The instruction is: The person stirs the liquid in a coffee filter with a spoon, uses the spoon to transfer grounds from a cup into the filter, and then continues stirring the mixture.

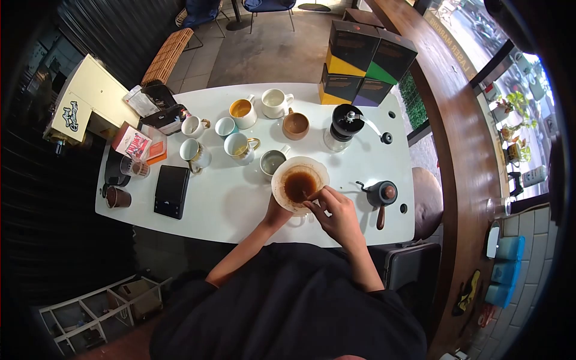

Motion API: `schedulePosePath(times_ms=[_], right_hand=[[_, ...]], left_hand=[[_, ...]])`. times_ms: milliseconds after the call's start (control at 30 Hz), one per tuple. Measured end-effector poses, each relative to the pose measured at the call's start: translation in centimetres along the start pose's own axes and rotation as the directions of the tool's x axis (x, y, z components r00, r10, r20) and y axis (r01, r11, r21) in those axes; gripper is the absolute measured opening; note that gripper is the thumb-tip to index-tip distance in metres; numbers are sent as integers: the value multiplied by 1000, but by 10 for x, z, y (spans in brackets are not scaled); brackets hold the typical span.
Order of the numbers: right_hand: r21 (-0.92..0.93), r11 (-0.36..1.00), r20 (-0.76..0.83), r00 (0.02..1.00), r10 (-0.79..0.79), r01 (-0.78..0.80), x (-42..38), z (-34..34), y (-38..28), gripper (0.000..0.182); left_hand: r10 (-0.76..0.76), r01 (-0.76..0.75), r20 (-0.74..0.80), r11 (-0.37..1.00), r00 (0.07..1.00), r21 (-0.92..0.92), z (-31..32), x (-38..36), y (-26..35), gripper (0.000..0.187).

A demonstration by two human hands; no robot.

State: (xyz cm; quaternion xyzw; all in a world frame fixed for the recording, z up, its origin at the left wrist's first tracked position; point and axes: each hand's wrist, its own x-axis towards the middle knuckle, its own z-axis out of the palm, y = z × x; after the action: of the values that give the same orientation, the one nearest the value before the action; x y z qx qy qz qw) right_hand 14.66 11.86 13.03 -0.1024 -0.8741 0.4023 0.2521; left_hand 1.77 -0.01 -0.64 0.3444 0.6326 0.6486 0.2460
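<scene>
A pour-over dripper with a white paper filter (283,174) full of wet brown coffee grounds (299,185) stands near the front edge of the white table (228,204). My left hand (276,215) grips the dripper from below and on its left side. My right hand (336,211) rests on the filter's right rim, its fingers pinched on something thin that reaches into the grounds; what it is I cannot tell.
Several cups and mugs (242,146) stand behind the dripper. A hand grinder (345,127) and a small black kettle (382,195) sit to the right, stacked boxes (363,63) at the back. A black scale (171,191) lies at the left.
</scene>
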Motion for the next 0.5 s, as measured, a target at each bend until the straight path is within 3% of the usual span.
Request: schedulePosePath(times_ms=[167, 233, 367, 500], right_hand=[[-98, 992, -22, 996, 83, -85, -2, 1, -6, 16], [-185, 982, -76, 997, 15, -28, -1, 2, -7, 17], [-350, 937, -132, 991, -37, -12, -2, 5, -9, 16], [-361, 932, -170, 985, -35, -30, -9, 7, -8, 17]], left_hand=[[37, -37, 6, 999, 999, -24, -1, 5, 6, 51], [62, -63, 26, 997, 998, 42, -2, 9, 19, 55], [31, -28, 70, 999, 997, -43, -4, 7, 8, 59], [60, -61, 48, 998, 997, 20, -5, 10, 17, 65]])
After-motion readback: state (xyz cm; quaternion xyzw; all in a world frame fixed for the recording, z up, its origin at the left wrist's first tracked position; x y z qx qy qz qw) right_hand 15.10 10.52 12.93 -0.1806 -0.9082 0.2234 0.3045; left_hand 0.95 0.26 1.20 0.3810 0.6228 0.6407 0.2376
